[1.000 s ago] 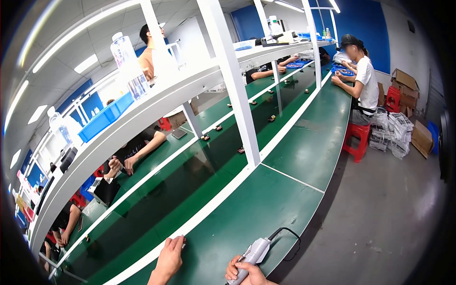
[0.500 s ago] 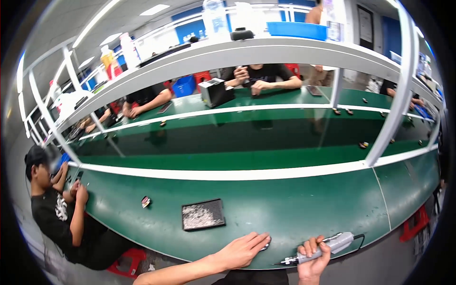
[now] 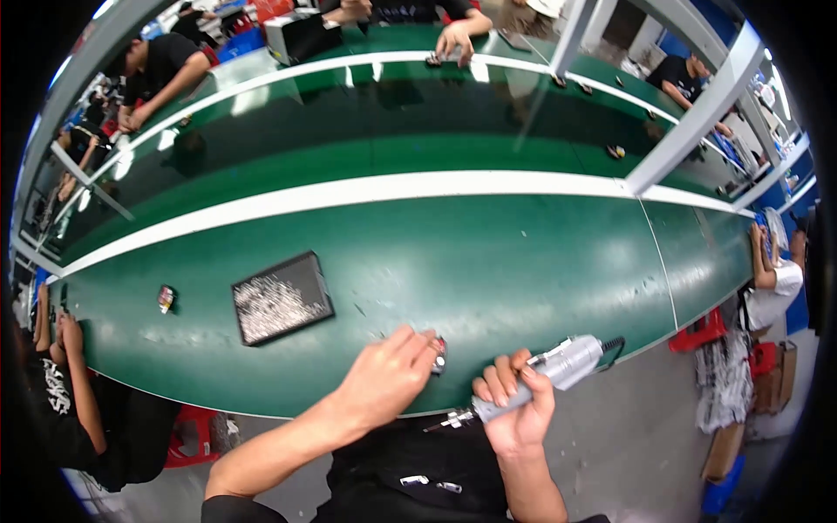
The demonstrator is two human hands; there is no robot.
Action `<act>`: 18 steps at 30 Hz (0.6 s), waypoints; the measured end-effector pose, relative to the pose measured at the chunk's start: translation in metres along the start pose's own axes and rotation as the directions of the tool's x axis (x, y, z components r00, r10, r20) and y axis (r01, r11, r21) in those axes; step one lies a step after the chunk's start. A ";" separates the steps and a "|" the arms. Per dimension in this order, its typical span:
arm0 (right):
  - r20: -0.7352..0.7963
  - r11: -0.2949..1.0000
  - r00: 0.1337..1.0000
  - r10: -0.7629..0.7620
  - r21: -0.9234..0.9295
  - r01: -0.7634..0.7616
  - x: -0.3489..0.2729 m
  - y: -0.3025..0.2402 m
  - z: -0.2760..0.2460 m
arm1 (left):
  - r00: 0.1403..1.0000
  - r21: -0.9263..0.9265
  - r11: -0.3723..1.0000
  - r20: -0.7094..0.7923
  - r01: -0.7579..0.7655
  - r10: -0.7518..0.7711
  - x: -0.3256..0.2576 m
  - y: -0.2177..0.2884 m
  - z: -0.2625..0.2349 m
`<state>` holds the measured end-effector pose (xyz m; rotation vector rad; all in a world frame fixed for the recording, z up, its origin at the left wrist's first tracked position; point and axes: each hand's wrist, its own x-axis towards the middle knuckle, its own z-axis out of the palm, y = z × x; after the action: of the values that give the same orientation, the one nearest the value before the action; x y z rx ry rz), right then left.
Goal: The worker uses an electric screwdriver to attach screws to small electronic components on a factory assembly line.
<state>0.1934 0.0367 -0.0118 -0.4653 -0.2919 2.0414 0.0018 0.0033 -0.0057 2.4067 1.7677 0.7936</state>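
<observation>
Screwdriver [image 3: 567,363], a grey electric one, is held aslant to the right of the black tray [image 3: 305,272] and nearer the person. Its long axis runs from upper right to lower left: the end with the cable [image 3: 615,343] points right and away from the person, while the thin metal bit [image 3: 442,424] points left and back, showing past the near edge of the green counter [image 3: 488,261].

The right hand [image 3: 523,424] is wrapped round the barrel, palm turned up toward the head camera, fingers curled over from the left and thumb against the other side. The right forearm [image 3: 534,488] rises from the lower edge, leaning a little left.

To the right of the tray, and nearer the person, the left hand [image 3: 384,370] is bunched with its back uppermost, fingertips pinching a small dark device [image 3: 439,357] with red and silvery parts. The visible part of that device is longest along a line leading away from the person; whether it rests on the counter cannot be told. The left forearm [image 3: 288,444] slants up from the lower left.

The tray sits askew, small silvery pieces [image 3: 272,307] heaped over most of it. Left of the tray lies a second device [image 3: 166,298], also small and dark.
</observation>
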 end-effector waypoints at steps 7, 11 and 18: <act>-0.167 0.982 0.981 0.095 -0.145 -0.120 -0.009 0.023 0.012 | 0.997 0.012 0.999 -0.071 -0.040 0.041 -0.003 0.005 0.014; -0.204 0.976 0.973 0.111 -0.161 -0.145 -0.014 0.028 0.013 | 0.987 0.074 0.988 -0.081 -0.135 0.141 0.000 0.011 0.015; -0.113 0.988 0.986 0.119 -0.080 -0.128 -0.018 0.029 0.002 | 0.995 0.010 0.998 -0.080 -0.066 0.066 -0.006 0.018 0.019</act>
<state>0.1782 0.0072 -0.0177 -0.6597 -0.2935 2.1215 0.0241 -0.0030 -0.0180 2.4833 1.7287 0.9051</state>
